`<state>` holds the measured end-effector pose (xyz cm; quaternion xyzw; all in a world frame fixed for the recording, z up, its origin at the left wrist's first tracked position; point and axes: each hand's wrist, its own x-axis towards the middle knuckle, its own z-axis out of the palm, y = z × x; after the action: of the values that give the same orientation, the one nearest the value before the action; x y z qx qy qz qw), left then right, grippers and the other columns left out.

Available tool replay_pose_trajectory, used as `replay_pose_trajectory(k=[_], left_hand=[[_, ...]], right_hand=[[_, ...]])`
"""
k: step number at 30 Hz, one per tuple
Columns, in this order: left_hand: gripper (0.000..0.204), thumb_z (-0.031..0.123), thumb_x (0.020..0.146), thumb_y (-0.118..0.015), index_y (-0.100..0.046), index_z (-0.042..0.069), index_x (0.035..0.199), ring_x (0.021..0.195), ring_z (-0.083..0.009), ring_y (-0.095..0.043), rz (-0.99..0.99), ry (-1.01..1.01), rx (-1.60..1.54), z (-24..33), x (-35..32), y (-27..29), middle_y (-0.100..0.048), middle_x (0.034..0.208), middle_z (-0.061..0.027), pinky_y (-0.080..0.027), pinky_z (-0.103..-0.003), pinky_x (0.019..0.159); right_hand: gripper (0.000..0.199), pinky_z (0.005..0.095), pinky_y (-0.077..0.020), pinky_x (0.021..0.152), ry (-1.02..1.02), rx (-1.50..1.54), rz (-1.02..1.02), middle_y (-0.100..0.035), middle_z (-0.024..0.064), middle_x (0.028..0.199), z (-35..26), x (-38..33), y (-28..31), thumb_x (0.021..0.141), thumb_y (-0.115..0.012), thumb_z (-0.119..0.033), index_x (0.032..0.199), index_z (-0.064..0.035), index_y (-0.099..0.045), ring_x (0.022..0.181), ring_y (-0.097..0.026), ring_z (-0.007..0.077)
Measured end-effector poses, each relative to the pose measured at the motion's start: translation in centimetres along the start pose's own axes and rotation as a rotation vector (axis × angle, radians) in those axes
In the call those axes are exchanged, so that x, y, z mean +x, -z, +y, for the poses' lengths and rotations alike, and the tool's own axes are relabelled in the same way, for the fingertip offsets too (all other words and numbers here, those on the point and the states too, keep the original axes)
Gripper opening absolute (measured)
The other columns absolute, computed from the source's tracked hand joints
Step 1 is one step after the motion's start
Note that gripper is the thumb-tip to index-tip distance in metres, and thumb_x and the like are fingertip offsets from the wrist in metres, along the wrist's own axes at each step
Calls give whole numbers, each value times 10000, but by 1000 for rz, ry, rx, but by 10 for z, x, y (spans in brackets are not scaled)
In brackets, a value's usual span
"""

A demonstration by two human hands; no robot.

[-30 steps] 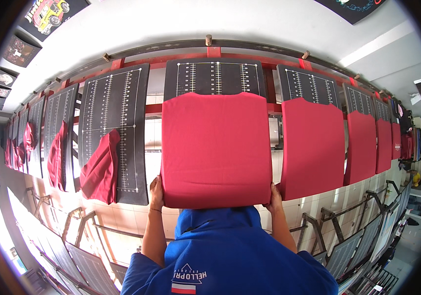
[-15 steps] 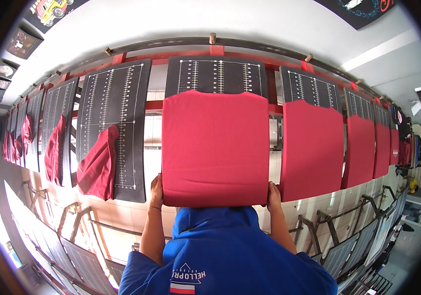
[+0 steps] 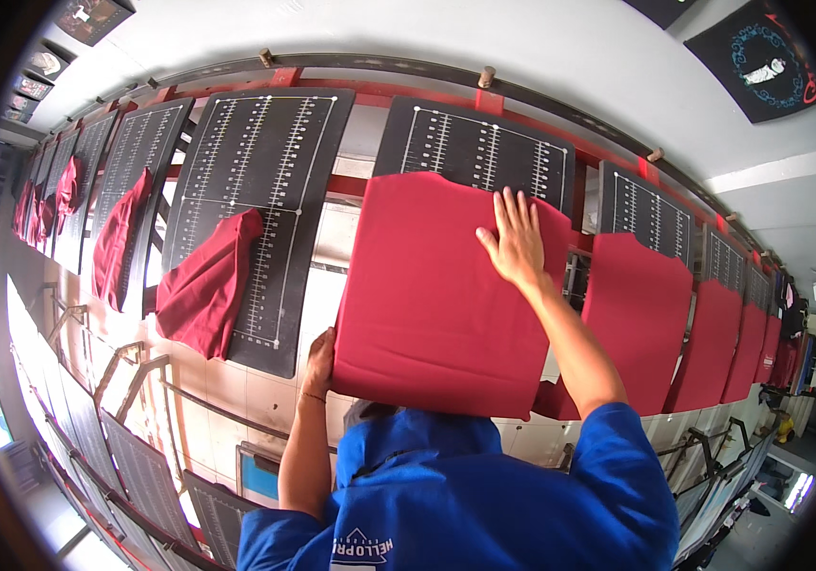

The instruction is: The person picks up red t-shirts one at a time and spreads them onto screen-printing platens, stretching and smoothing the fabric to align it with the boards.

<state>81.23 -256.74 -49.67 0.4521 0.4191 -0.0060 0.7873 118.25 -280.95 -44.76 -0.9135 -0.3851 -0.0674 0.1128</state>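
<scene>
On black board (image 3: 484, 152): red shirt (image 3: 427, 305) under flat, spread right hand (image 3: 515, 243); left hand (image 3: 319, 362) grips its lower-left edge.

A bunched red cloth (image 3: 206, 295) is hanging off the neighbouring black board (image 3: 254, 205); a dark poster (image 3: 762, 57) is hanging on the white wall (image 3: 427, 33)

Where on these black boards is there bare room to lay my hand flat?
The board under your right hand is bare only along its top strip, above the spread red shirt. The next board left is bare across its upper half, above the bunched red shirt. Boards to the right are mostly covered by red shirts. Your left hand holds the spread shirt's lower left edge.
</scene>
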Motion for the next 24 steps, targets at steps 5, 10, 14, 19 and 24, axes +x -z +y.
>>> replay_pose_trajectory(k=[5, 10, 14, 19, 24], left_hand=[[496, 425, 1093, -433, -641, -23, 1142, 951, -141, -593, -68, -58, 180, -10, -13, 16, -674, 1025, -56, -495, -319, 867], [459, 417, 1081, -476, -657, 10, 967, 812, -78, -512, 155, -18, 115, -63, -42, 63, -601, 864, 8, -449, -265, 751], [461, 404, 1058, -525, -643, 5, 861, 625, -80, -455, 412, 39, 342, -69, -72, 69, -517, 653, 14, -385, -283, 579], [361, 274, 1035, -575, -633, -39, 865, 591, -141, -435, 696, -172, 661, -92, -120, 60, -508, 628, -62, -380, -348, 556], [187, 130, 983, -601, -615, -23, 1088, 932, -290, -607, 826, -342, 806, -50, -143, -13, -636, 1043, -182, -485, -417, 814]], right_hand=[[698, 552, -197, 1238, 612, 275, -473, -383, 114, 1607, -140, -170, 32, 990, -430, -615, 1506, -147, -462, 1503, -319, 329], [707, 559, -224, 1223, 548, 94, -362, -364, 171, 1607, -87, -10, 19, 1003, -470, -561, 1545, -112, -399, 1507, -288, 391], [766, 548, -186, 1234, 260, 61, -32, -333, 208, 1611, -82, 105, -41, 1017, -423, -575, 1514, 8, -401, 1507, -262, 405], [888, 536, -148, 1259, 613, 291, -367, -412, 243, 1553, -204, -14, -5, 937, -483, -659, 1506, 19, -407, 1496, -286, 417], [937, 492, -159, 1270, 1093, 516, -496, -291, 113, 1653, -226, -127, -32, 899, -529, -681, 1585, -83, -306, 1539, -241, 285]])
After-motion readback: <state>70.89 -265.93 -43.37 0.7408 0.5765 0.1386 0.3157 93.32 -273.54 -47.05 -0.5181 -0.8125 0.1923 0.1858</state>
